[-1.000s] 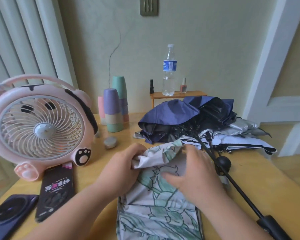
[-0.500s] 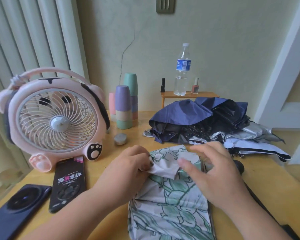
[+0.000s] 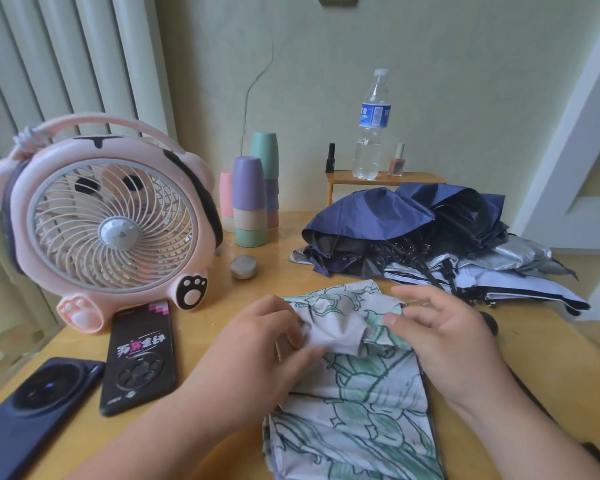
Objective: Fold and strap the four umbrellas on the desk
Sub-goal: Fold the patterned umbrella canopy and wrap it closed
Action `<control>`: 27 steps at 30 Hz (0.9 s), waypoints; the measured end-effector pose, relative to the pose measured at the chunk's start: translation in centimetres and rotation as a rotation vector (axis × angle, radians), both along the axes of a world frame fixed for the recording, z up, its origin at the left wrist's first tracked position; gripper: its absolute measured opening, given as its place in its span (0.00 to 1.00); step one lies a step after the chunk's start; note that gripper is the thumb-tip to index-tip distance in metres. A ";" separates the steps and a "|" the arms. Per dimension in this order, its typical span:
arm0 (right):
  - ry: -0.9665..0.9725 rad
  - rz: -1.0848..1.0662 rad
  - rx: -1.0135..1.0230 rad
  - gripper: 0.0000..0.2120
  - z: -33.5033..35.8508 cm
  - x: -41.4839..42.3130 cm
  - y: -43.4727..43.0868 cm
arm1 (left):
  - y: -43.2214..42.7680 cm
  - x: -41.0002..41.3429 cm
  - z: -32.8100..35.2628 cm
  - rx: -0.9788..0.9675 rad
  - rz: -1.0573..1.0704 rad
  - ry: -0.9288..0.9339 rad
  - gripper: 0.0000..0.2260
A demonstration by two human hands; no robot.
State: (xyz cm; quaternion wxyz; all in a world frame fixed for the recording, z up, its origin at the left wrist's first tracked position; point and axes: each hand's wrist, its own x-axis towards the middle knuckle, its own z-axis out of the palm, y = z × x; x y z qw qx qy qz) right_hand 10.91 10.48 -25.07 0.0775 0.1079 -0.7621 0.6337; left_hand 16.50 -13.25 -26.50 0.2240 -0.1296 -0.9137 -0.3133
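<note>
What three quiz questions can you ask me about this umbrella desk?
1. True or false: the water bottle lies on its side.
2. Which umbrella does the left hand pinch? A. a red umbrella B. the flowered umbrella C. a yellow umbrella
3. How many phones lie in front of the pink fan?
Key: 1 false, it stands upright. 2 B. 3 two.
</note>
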 end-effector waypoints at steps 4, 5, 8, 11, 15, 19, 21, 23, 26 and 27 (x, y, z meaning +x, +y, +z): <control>0.048 -0.049 -0.259 0.14 0.4 -0.2 0.1 | 0.8 -0.6 0.2 0.065 0.141 -0.024 0.12; 0.064 -0.062 -0.345 0.14 0.5 -0.3 0.3 | 1.0 -0.8 0.1 0.086 0.178 -0.044 0.08; 0.023 -0.011 -0.604 0.14 0.9 -0.2 0.4 | 1.7 -1.2 0.2 0.140 0.239 -0.127 0.07; -0.061 0.049 -0.715 0.14 0.9 -0.1 -0.1 | 1.8 -1.5 0.3 0.131 0.248 -0.198 0.08; -0.063 0.116 -0.614 0.13 0.6 0.0 -0.2 | 1.9 -2.0 0.6 0.101 0.244 -0.256 0.12; 0.015 0.235 -0.277 0.23 -0.3 -0.3 0.0 | 1.9 -2.6 0.6 0.037 0.223 -0.220 0.07; 0.041 0.226 -0.156 0.22 -0.6 -0.5 0.0 | 1.9 -2.6 0.5 0.012 0.214 -0.166 0.05; 0.052 0.171 -0.150 0.17 -0.9 -0.9 0.2 | 1.5 -2.6 0.6 0.016 0.206 -0.046 0.05; 0.021 0.080 -0.343 0.16 -0.8 -1.2 0.3 | 0.8 -2.3 1.2 0.057 0.197 0.145 0.04; 0.032 0.057 -0.371 0.16 -0.8 -1.2 0.2 | 0.7 -2.1 1.3 0.079 0.187 0.193 0.04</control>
